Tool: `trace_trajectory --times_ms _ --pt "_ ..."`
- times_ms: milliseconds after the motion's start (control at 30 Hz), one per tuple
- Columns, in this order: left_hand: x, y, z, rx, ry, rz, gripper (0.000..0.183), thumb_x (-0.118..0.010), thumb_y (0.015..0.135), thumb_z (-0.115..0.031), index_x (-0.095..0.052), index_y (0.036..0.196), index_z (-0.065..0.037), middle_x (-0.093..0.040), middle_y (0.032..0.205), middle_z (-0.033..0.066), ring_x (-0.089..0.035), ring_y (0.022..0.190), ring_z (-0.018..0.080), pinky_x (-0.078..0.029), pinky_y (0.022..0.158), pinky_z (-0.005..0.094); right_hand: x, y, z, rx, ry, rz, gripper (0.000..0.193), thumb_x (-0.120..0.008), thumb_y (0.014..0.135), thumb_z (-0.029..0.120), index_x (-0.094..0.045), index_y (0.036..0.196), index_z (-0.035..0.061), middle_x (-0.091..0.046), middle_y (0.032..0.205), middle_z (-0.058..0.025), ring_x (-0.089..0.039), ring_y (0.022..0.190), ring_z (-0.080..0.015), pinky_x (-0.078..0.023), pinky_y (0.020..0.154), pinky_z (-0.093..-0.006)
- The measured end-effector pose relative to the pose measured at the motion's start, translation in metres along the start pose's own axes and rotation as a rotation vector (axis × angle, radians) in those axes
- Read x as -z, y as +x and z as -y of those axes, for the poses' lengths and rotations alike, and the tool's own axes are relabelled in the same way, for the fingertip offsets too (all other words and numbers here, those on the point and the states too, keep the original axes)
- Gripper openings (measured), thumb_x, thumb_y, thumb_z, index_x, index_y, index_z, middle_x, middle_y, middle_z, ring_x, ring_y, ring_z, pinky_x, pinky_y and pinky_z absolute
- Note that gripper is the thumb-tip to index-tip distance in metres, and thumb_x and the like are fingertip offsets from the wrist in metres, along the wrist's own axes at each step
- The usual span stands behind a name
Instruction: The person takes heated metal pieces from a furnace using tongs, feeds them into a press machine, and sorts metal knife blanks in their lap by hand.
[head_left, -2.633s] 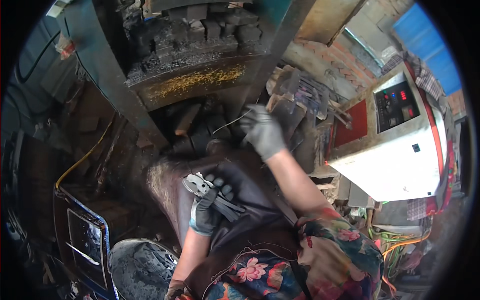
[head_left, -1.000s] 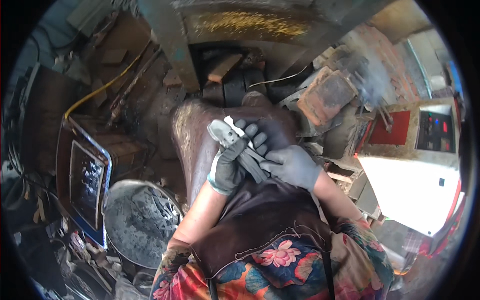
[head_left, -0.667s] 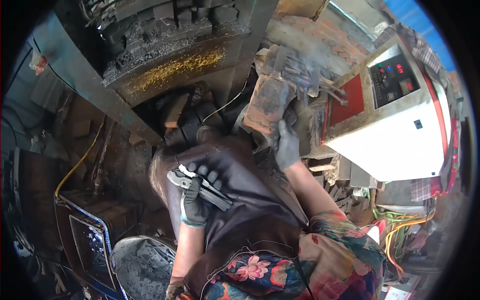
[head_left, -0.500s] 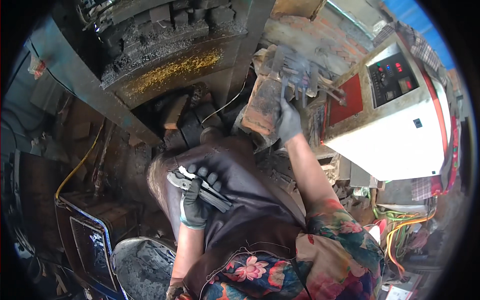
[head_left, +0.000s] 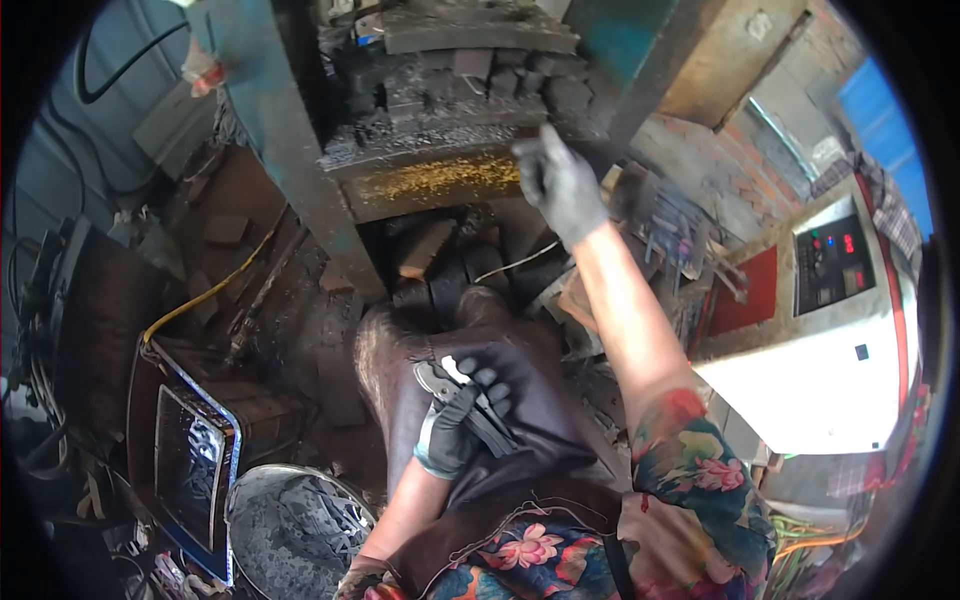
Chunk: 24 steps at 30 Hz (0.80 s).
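My left hand [head_left: 455, 425], in a dark glove with a pale cuff, rests on the brown apron [head_left: 415, 340] over my lap. It is closed around grey metal pliers [head_left: 480, 410]; their jaws point away from me and the dark handles slant toward my belly. My right hand [head_left: 567, 195], in a grey glove, is raised before the dark ledge with golden flakes [head_left: 440, 182]. One finger points up and the others are bent. Its fingertips are blurred; anything between them is hidden or too small to name.
Smoky metal bars [head_left: 680, 235] lie on bricks right of my right arm. A white machine cabinet [head_left: 800, 380] with a control panel stands at the right. A bucket [head_left: 300, 530] holding grey metal pieces sits at lower left, beside a framed box [head_left: 190, 470]. Stacked dark blocks [head_left: 470, 95] fill the far frame.
My right hand has left the bars on the bricks and moved left and up to the flaked ledge. My left hand still holds the pliers on my lap. The view has turned.
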<state>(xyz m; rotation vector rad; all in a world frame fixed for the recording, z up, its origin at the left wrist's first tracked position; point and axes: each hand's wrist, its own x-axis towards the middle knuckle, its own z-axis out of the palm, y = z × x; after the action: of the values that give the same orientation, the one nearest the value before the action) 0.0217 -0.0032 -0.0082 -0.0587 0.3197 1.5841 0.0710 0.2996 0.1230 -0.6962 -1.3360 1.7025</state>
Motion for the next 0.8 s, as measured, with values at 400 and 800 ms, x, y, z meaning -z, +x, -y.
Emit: trace_trajectory --times_ms 400,800 --pt "0.0 0.0 -0.004 0.026 -0.02 0.03 0.037 -0.056 0.096 -0.012 -0.048 0.132 -0.011 -0.06 0.121 0.0095 -0.061 0.11 0.0289 -0.051 0.095 0.0429 -0.131 -0.093 -0.03 0.107 -0.315 0.197 0.032 -0.054 0.099 0.034 -0.064 0.088 0.0059 -0.062 0.068 -0.0007 -0.055 0.053 -0.0049 -0.046 0.047 -0.0204" --pt "-0.001 0.004 0.001 -0.01 0.024 0.028 0.038 -0.061 0.092 -0.008 -0.051 0.127 -0.017 -0.061 0.116 0.0047 -0.061 0.106 0.0271 -0.052 0.091 0.0446 0.123 -0.137 -0.065 -0.216 0.274 -0.596 0.039 -0.057 0.092 0.053 -0.059 0.086 0.0146 -0.052 0.07 0.0025 -0.045 0.059 -0.0079 -0.04 0.055 -0.0216"
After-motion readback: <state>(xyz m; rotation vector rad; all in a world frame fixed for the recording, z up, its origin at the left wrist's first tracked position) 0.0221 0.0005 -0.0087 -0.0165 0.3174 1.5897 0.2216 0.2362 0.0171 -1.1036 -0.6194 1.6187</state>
